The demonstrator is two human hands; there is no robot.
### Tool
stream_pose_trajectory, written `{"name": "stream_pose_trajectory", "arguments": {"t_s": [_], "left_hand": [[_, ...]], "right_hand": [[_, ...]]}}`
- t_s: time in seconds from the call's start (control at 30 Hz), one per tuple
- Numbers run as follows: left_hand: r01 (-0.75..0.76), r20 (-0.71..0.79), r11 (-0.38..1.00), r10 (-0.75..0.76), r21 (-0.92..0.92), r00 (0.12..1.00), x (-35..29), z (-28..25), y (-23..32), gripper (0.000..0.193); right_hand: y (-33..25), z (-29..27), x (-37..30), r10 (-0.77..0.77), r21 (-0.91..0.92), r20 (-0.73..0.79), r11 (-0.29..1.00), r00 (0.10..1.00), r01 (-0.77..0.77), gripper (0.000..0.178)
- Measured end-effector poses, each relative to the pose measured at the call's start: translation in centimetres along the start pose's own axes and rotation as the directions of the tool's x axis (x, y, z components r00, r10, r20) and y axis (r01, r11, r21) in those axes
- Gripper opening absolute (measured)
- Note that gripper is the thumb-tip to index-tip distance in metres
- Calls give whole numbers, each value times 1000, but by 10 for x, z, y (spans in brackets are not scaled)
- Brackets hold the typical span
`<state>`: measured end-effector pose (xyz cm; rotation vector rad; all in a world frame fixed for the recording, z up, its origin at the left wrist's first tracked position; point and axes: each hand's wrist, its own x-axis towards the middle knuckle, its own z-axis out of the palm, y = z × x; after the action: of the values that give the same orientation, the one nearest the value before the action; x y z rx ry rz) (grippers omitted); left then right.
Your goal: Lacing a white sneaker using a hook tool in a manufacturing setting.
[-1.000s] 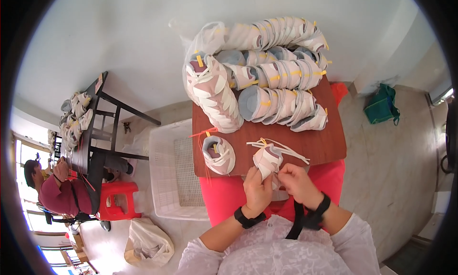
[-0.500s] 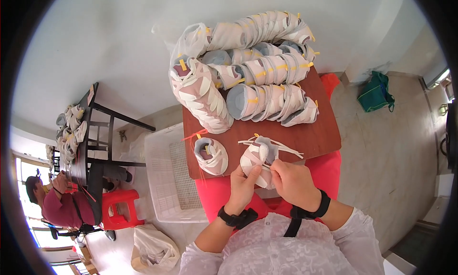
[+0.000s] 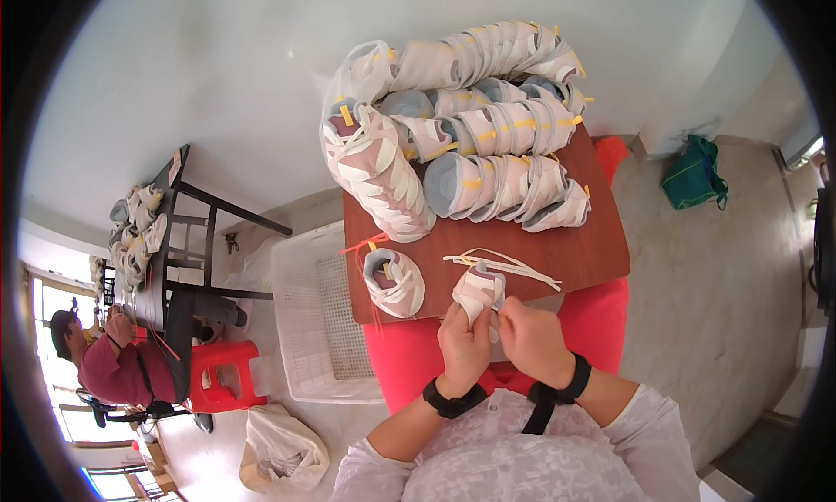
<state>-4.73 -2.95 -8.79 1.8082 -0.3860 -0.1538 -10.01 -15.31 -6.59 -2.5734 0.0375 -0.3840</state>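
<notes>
While rows of finished shoe uppers (image 3: 470,128) crowd the brown table (image 3: 583,258), the left hand (image 3: 464,345) and right hand (image 3: 531,338) both clutch one pink-white upper (image 3: 479,291) at the near edge; loose laces (image 3: 501,262) and another upper (image 3: 394,282) seemingly await.

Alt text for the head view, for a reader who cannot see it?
Both hands, left hand and right hand, hold a small pink-and-white shoe over the near edge of a brown table. Loose white laces and a second shoe lie nearby, with rows of matching shoes stacked behind.
</notes>
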Motion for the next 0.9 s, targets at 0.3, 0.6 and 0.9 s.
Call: {"name": "stream_pose_trajectory", "arguments": {"t_s": [0.3,0.6,0.9], "left_hand": [[-121,10,932,125,343,992,-6,-2,-1,27],[53,-84,999,-54,-13,995,7,6,-12,15],[462,310,665,-343,-587,887,13,-20,-2,26]], "right_hand": [[0,16,-6,26,112,-20,993,999,-23,7],[0,-9,6,170,97,157,978,973,-187,3],[18,-39,9,179,534,-74,838,981,-113,13]]}}
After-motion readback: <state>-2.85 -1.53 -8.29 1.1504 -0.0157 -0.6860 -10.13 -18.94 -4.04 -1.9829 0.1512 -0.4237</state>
